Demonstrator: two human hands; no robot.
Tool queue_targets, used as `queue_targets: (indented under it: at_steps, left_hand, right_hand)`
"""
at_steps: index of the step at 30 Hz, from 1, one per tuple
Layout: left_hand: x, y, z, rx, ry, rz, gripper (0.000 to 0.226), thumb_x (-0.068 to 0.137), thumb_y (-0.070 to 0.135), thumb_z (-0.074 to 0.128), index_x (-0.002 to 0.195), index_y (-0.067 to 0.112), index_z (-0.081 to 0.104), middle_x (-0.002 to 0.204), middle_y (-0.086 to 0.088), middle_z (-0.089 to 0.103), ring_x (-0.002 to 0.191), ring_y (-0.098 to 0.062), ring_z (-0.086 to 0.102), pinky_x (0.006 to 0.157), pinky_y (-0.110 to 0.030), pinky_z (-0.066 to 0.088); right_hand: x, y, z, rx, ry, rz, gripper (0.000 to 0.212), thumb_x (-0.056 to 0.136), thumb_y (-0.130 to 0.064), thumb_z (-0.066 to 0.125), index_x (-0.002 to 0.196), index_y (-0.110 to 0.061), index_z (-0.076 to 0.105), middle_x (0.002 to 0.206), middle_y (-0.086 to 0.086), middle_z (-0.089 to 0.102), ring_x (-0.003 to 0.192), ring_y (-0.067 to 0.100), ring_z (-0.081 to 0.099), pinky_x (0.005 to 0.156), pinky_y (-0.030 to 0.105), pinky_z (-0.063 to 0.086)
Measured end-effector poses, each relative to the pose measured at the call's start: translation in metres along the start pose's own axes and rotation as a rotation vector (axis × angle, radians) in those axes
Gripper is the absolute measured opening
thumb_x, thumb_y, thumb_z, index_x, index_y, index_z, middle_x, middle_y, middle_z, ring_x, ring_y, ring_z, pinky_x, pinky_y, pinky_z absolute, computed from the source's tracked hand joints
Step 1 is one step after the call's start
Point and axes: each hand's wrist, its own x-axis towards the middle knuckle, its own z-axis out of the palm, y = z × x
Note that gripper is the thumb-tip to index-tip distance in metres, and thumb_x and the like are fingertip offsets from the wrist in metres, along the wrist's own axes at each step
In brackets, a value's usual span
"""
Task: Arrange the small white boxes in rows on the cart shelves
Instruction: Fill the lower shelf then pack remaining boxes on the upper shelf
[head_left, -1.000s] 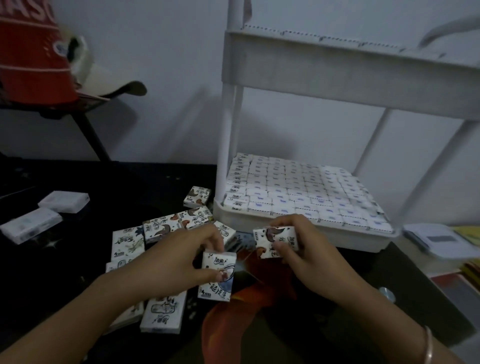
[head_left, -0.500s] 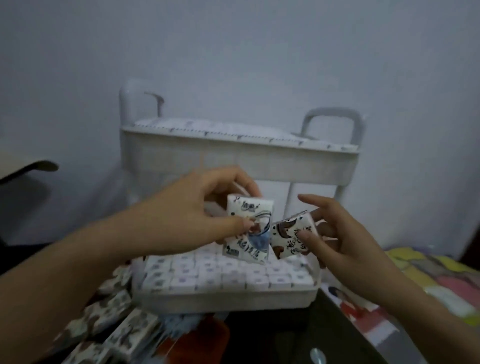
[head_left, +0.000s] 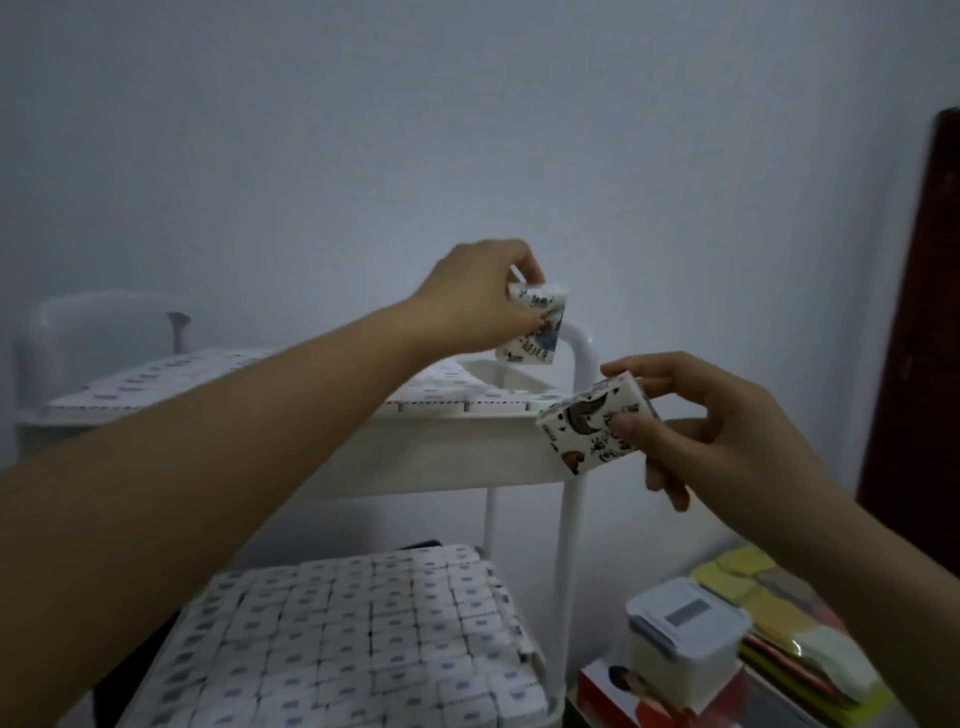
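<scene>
A pale grey wall (head_left: 311, 130) backs a white plastic cart (head_left: 467, 457); its two visible shelves hold rows of small white boxes (head_left: 353, 639). At centre the left hand (head_left: 472, 296) pinches one printed white box (head_left: 535, 327) over the upper shelf (head_left: 156, 379); further right, the right hand (head_left: 717, 436) grips a second printed box (head_left: 592, 431).

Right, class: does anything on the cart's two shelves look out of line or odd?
Nothing spilled or damaged. The upper shelf has one bare gap at its far right corner, where the rows stop; the left hand holds a patterned box just above it. Rows on the lower shelf look even.
</scene>
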Motion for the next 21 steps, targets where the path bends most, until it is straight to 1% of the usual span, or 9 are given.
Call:
queue_targets:
  at_steps: [4, 6, 8, 9, 12, 14, 16, 19, 21]
  left_hand:
    - [0.014, -0.014, 0.028, 0.122, -0.072, -0.019, 0.026, 0.082, 0.028, 0.071, 0.105, 0.023, 0.060, 0.108, 0.002, 0.063, 0.091, -0.014, 0.058, 0.078, -0.029, 0.048]
    - [0.017, -0.022, 0.033, 0.119, -0.097, -0.046, 0.025, 0.081, 0.028, 0.072, 0.102, 0.024, 0.059, 0.105, 0.004, 0.061, 0.091, -0.014, 0.056, 0.077, -0.028, 0.046]
    - [0.018, -0.029, 0.033, 0.088, -0.158, -0.080, 0.027, 0.079, 0.029, 0.075, 0.102, 0.024, 0.062, 0.102, 0.005, 0.061, 0.089, -0.012, 0.058, 0.076, -0.025, 0.046]
    - [0.017, -0.030, 0.032, 0.073, -0.199, -0.089, 0.028, 0.078, 0.030, 0.076, 0.102, 0.024, 0.064, 0.100, 0.005, 0.063, 0.087, -0.011, 0.059, 0.074, -0.023, 0.045]
    - [0.016, -0.033, 0.031, 0.047, -0.316, -0.085, 0.022, 0.078, 0.032, 0.078, 0.098, 0.028, 0.069, 0.084, 0.010, 0.063, 0.073, -0.003, 0.057, 0.068, -0.020, 0.042]
    - [0.015, -0.035, 0.031, 0.017, -0.356, -0.093, 0.013, 0.080, 0.033, 0.076, 0.092, 0.030, 0.072, 0.069, 0.015, 0.061, 0.060, 0.002, 0.055, 0.060, -0.015, 0.040]
    - [0.014, -0.037, 0.032, 0.009, -0.373, -0.115, 0.013, 0.083, 0.036, 0.072, 0.093, 0.029, 0.075, 0.068, 0.017, 0.063, 0.057, 0.005, 0.055, 0.056, -0.009, 0.039]
    - [0.014, -0.038, 0.032, -0.015, -0.397, -0.170, 0.014, 0.086, 0.029, 0.065, 0.096, 0.024, 0.074, 0.079, 0.014, 0.068, 0.068, 0.001, 0.060, 0.064, -0.014, 0.046]
    - [0.013, -0.037, 0.029, -0.033, -0.412, -0.198, 0.019, 0.086, 0.022, 0.061, 0.096, 0.011, 0.072, 0.092, 0.003, 0.070, 0.081, -0.012, 0.065, 0.076, -0.024, 0.052]
  right_hand:
    - [0.013, -0.001, -0.006, 0.030, 0.035, -0.039, 0.021, 0.089, -0.013, 0.063, 0.101, -0.029, 0.070, 0.095, -0.005, 0.069, 0.065, 0.014, 0.063, 0.056, 0.026, 0.055]
    - [0.023, -0.004, -0.008, 0.041, 0.024, -0.045, 0.015, 0.087, -0.035, 0.064, 0.097, -0.026, 0.069, 0.093, -0.004, 0.069, 0.071, 0.014, 0.064, 0.060, 0.029, 0.056]
    - [0.034, -0.005, -0.008, 0.008, 0.024, -0.051, 0.039, 0.078, -0.061, 0.060, 0.092, -0.024, 0.066, 0.087, -0.004, 0.070, 0.073, 0.012, 0.066, 0.060, 0.026, 0.055]
    - [0.040, -0.005, -0.006, -0.033, 0.030, -0.074, 0.039, 0.077, -0.062, 0.060, 0.089, -0.025, 0.065, 0.085, -0.004, 0.070, 0.072, 0.011, 0.065, 0.058, 0.025, 0.054]
    - [0.058, -0.006, -0.002, -0.160, 0.092, -0.181, 0.009, 0.090, -0.028, 0.062, 0.098, -0.031, 0.062, 0.095, -0.011, 0.067, 0.079, 0.010, 0.065, 0.060, 0.025, 0.055]
    - [0.072, -0.006, -0.001, -0.204, 0.117, -0.192, 0.033, 0.090, -0.014, 0.062, 0.115, -0.035, 0.056, 0.112, -0.012, 0.060, 0.091, 0.011, 0.065, 0.066, 0.026, 0.059]
    - [0.086, -0.008, 0.001, -0.226, 0.157, -0.182, 0.049, 0.088, -0.015, 0.066, 0.128, -0.036, 0.046, 0.122, -0.009, 0.053, 0.095, 0.010, 0.063, 0.069, 0.022, 0.058]
    - [0.103, -0.008, 0.010, -0.301, 0.191, -0.175, 0.054, 0.086, -0.016, 0.070, 0.131, -0.031, 0.044, 0.114, -0.008, 0.056, 0.091, 0.002, 0.061, 0.066, 0.011, 0.054]
    - [0.111, -0.006, 0.017, -0.381, 0.172, -0.172, 0.047, 0.086, -0.015, 0.070, 0.127, -0.026, 0.050, 0.107, -0.007, 0.061, 0.090, 0.003, 0.060, 0.072, 0.015, 0.053]
